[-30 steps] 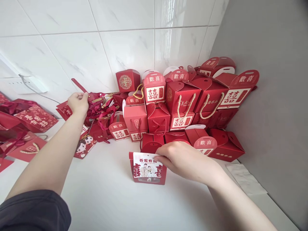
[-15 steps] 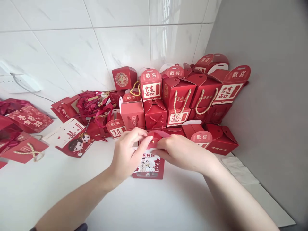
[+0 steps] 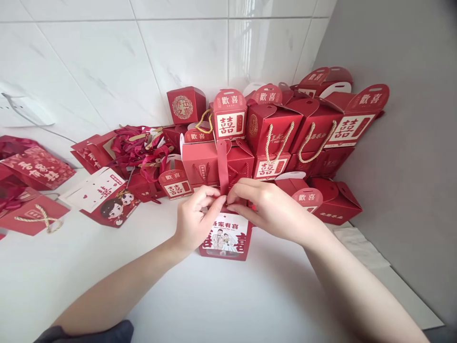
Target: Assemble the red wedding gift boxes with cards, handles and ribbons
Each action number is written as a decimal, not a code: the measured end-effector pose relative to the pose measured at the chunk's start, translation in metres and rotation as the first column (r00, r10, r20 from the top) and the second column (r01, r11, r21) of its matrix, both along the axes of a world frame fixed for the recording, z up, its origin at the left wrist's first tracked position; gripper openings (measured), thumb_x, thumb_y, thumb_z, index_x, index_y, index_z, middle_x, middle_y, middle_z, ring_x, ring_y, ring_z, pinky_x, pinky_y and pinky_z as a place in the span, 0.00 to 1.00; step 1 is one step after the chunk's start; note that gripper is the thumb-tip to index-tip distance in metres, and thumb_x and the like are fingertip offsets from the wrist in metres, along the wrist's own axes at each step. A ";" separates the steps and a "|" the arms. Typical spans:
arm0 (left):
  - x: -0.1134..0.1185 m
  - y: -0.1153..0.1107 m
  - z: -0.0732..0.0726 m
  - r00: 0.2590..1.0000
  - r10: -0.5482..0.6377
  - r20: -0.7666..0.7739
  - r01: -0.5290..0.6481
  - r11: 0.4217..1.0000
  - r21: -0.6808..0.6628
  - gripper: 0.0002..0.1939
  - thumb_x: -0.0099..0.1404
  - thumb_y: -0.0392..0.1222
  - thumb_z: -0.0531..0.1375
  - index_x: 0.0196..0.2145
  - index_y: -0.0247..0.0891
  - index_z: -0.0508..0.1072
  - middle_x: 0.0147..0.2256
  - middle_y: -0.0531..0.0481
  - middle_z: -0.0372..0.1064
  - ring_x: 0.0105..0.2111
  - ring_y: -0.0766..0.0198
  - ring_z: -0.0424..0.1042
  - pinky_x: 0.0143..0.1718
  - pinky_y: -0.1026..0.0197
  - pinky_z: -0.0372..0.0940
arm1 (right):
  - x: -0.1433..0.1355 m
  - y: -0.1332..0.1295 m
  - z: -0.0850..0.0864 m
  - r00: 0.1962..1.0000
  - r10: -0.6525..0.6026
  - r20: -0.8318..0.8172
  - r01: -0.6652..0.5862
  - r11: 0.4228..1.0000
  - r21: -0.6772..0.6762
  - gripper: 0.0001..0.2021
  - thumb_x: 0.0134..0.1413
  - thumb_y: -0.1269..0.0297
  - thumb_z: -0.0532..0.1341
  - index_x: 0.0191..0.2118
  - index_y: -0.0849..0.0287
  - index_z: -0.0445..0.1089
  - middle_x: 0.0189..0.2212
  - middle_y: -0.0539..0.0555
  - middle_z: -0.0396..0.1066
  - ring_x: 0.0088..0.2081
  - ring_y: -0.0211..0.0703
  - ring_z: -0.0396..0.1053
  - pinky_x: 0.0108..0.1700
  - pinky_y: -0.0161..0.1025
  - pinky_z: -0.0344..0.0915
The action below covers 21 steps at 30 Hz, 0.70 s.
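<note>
A red and white gift box (image 3: 228, 240), printed with a bridal couple, stands upright on the white tabletop in front of me. Over its top, my left hand (image 3: 194, 216) is closed in a pinch, thumb against fingers, on a flat red ribbon (image 3: 223, 164). My right hand (image 3: 267, 205) pinches at the same spot, its fingertips almost meeting the left thumb. From between the fingertips the ribbon rises straight up. The hands cover the upper edge of the box and the ribbon's lower part.
Behind the hands, red gift boxes are stacked several high, some with rope handles (image 3: 280, 143). A heap of dark red ribbons (image 3: 143, 147) lies left of the stack. Further left are a cartoon-couple box (image 3: 110, 200) and red bags (image 3: 39, 169). A grey panel (image 3: 403, 181) bounds the right.
The ribbon, folded low between the hands before, now stands upright above the fingertips. My right hand has shifted slightly right and up, showing more of the box front. The view has tilted down slightly.
</note>
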<state>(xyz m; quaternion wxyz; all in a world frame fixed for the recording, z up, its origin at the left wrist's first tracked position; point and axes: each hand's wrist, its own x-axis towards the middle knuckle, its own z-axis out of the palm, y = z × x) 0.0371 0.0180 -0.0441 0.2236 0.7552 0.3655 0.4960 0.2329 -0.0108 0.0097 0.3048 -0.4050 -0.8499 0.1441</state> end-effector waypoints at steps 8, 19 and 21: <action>0.003 0.003 0.000 0.997 -0.032 0.075 0.036 0.998 -0.057 0.04 0.68 0.40 0.59 0.35 0.40 0.68 0.25 0.54 0.74 0.26 0.67 0.73 0.28 0.66 0.67 | -0.003 0.007 -0.007 0.997 0.009 -0.077 -0.003 0.997 0.080 0.03 0.62 0.70 0.60 0.41 0.58 0.70 0.43 0.56 0.66 0.42 0.42 0.69 0.45 0.39 0.67; 0.001 0.008 0.006 0.991 -0.120 0.058 0.129 0.972 -0.196 0.08 0.67 0.45 0.60 0.34 0.38 0.69 0.23 0.55 0.71 0.24 0.68 0.72 0.26 0.66 0.63 | 0.001 0.017 -0.010 0.989 0.070 -0.130 -0.069 0.998 0.015 0.01 0.60 0.71 0.61 0.36 0.60 0.70 0.35 0.52 0.72 0.36 0.39 0.70 0.41 0.36 0.66; 0.002 0.008 0.006 0.990 -0.125 0.057 0.134 0.972 -0.192 0.08 0.68 0.45 0.60 0.33 0.38 0.68 0.23 0.55 0.71 0.24 0.68 0.71 0.26 0.66 0.63 | 0.002 0.016 -0.009 0.986 0.089 -0.138 -0.091 0.996 -0.009 0.01 0.59 0.72 0.62 0.37 0.60 0.71 0.36 0.52 0.72 0.37 0.39 0.71 0.42 0.37 0.67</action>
